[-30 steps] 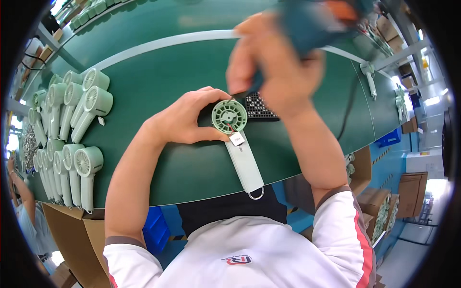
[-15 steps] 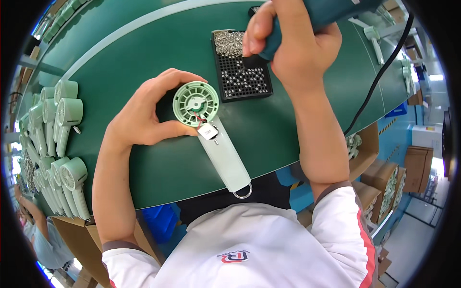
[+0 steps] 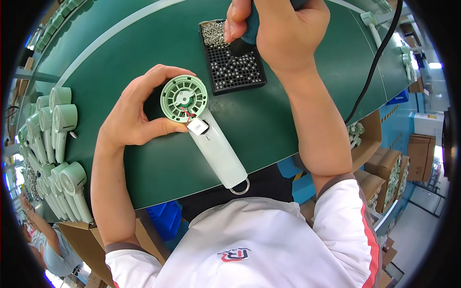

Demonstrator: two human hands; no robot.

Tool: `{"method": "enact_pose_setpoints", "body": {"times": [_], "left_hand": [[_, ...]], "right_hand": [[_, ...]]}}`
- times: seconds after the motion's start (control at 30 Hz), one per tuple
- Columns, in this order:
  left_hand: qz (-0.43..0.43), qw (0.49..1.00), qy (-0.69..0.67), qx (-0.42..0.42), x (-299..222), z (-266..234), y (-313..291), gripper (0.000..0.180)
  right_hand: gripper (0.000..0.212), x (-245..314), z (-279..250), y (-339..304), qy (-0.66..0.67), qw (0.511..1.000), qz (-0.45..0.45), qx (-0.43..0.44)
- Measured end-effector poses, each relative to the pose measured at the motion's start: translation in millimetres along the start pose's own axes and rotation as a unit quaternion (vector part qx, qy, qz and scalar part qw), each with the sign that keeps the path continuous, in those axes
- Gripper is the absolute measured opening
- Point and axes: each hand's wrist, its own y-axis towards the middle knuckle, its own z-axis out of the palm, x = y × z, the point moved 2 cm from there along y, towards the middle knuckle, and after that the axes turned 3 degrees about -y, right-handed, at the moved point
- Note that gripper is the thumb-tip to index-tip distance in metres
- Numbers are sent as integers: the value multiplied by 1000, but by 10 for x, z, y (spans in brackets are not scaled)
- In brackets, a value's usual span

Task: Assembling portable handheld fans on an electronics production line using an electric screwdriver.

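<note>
My left hand (image 3: 132, 113) is closed around the round head of a pale green handheld fan (image 3: 218, 153), thumb below and fingers along the far side. The fan's head is open, showing its ribbed inside, red wires and a white tagged part (image 3: 197, 126) at the neck. A metal loop sits at the handle's near end. My right hand (image 3: 293, 36) grips a dark teal electric screwdriver (image 3: 251, 29), cut off by the upper edge. Its black nose hangs over a black screw tray (image 3: 240, 88); the bit's tip is hidden.
Finished-looking green fans (image 3: 65, 117) stand in rows at the left edge of the green table (image 3: 158, 175). A black cable (image 3: 374, 72) runs down on the right. Cardboard boxes (image 3: 384, 165) stand beyond the right edge, and another person (image 3: 55, 245) is at lower left.
The view has shifted slightly, so the tray and fan appear farther left and higher. Both grips are unchanged, and the screwdriver's nose stays over the tray.
</note>
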Motion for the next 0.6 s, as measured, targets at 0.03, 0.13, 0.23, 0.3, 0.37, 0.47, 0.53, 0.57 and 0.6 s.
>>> {"method": "enact_pose_setpoints", "body": {"times": [0.03, 0.13, 0.23, 0.3, 0.37, 0.47, 0.53, 0.57, 0.6], "left_hand": [[-5, 1000, -5, 1, 1, 0, -4, 74], [-5, 1000, -10, 4, 6, 3, 8, 74], [-7, 1000, -14, 1, 2, 9, 12, 74], [-11, 1000, -18, -2, -10, -8, 6, 74], [-57, 997, -24, 37, -20, -40, 1, 82], [-63, 997, -31, 31, -24, -33, -15, 83], [-58, 997, -27, 33, -21, -31, -11, 84], [-55, 998, -23, 34, -21, -29, -11, 84], [-54, 998, -24, 34, -25, -26, -9, 84]], "right_hand": [[34, -3, 3, 1, 0, 1000, 1, 0], [35, -10, -12, 18, 1, 1000, 1, -1], [35, -24, -17, 37, 30, 999, 11, -2], [36, -14, -22, 46, 19, 999, 27, -13], [36, -21, -20, 45, 25, 999, 28, -14], [37, -29, -15, 49, 28, 999, 36, -16], [37, -29, -22, 53, 23, 999, 41, -21], [38, -36, -21, 55, 28, 998, 44, -18], [38, -42, -23, 54, 32, 998, 48, -16]]}}
